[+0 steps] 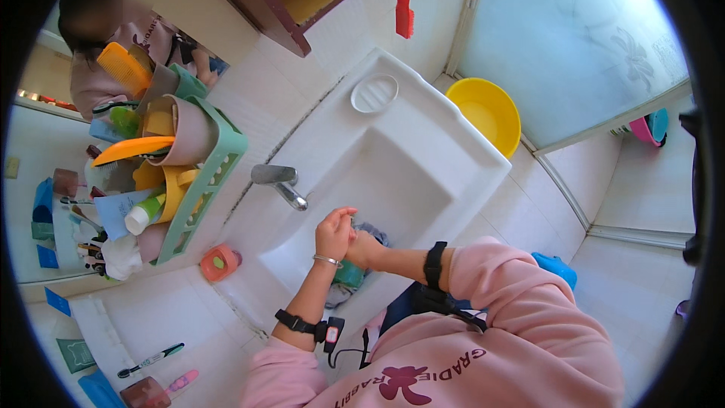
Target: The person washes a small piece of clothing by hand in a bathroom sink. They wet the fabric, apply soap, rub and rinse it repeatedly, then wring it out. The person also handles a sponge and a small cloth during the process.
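Note:
Both of my hands meet over the front part of a white ceramic washbasin [391,181]. My left hand [333,235], with a silver bangle at the wrist, touches my right hand [365,250]; their fingers overlap, and whether anything lies between them is hidden. Beneath them, wet grey cloth [340,296] and a green thing [348,275], whose kind I cannot tell, rest in the basin. The chrome faucet [291,192] points towards the basin just beyond my left hand, with no water stream visible. An oval soap dish [374,93] sits on the basin's far corner.
On the left wall, a green rack [198,198] holds cups, an orange comb and tubes beside a mirror. A pink-orange container [218,262] stands at the basin's left corner. A yellow bucket [487,116] is on the floor beyond. A red brush [403,8] hangs under a wooden shelf.

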The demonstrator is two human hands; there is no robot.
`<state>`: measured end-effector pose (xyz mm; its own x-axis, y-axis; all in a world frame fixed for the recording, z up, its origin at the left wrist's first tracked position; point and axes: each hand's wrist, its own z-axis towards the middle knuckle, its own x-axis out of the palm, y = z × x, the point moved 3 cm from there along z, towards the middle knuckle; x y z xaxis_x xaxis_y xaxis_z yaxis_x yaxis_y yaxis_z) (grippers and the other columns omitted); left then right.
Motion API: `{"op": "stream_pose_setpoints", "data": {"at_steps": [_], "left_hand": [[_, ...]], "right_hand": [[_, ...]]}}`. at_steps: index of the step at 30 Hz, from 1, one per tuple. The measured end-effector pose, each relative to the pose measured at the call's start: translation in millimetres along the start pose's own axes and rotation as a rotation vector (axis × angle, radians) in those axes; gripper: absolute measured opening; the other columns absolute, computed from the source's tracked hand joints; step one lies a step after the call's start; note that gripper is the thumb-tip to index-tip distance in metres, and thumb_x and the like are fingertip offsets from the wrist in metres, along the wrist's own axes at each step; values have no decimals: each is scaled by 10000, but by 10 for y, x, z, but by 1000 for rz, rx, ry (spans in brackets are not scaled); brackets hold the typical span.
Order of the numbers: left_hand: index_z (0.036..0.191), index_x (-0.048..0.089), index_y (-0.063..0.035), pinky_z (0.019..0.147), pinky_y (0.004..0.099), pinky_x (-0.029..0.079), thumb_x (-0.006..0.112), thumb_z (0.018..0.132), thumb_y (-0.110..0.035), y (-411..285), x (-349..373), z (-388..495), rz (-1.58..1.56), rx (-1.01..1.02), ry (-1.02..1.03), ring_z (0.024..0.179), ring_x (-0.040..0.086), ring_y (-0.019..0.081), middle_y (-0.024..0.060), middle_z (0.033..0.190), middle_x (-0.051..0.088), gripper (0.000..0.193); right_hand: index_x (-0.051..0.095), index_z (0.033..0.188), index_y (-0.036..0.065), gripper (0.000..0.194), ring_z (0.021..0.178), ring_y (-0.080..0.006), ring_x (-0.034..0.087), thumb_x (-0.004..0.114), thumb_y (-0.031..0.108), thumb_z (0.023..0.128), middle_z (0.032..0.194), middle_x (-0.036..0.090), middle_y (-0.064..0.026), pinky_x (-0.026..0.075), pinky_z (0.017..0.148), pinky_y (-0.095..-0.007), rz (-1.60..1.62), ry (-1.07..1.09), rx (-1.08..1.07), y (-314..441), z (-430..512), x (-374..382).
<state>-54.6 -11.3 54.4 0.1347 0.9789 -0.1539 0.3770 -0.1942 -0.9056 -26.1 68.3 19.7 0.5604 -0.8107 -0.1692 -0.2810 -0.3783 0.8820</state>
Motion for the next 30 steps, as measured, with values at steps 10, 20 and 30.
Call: {"op": "stream_pose_setpoints", "data": {"at_steps": [10,20,30], "left_hand": [[879,621,-49,472,241,448,495,920,-96,835,206,120,97,-68,-202,474,527,86,16,612,563,140],[1305,491,-66,775,247,402,539,934,-419,1001,564,-28,-20,-151,-313,963,506,101,13,1173,553,514],[1029,667,-71,871,315,445,663,848,-231,831,484,-628,470,66,-605,916,556,189,82,1033,594,242]], "right_hand": [[636,876,57,299,866,-388,640,571,337,797,868,665,-213,511,746,-456,-192,-93,18,-747,105,264],[558,1005,1,460,684,-152,620,727,195,623,741,633,-69,512,649,-295,297,141,89,-982,-337,-1794],[602,1012,82,328,622,-141,550,736,215,743,770,597,-13,433,546,-268,33,-637,251,-1801,-304,-4564]]}}
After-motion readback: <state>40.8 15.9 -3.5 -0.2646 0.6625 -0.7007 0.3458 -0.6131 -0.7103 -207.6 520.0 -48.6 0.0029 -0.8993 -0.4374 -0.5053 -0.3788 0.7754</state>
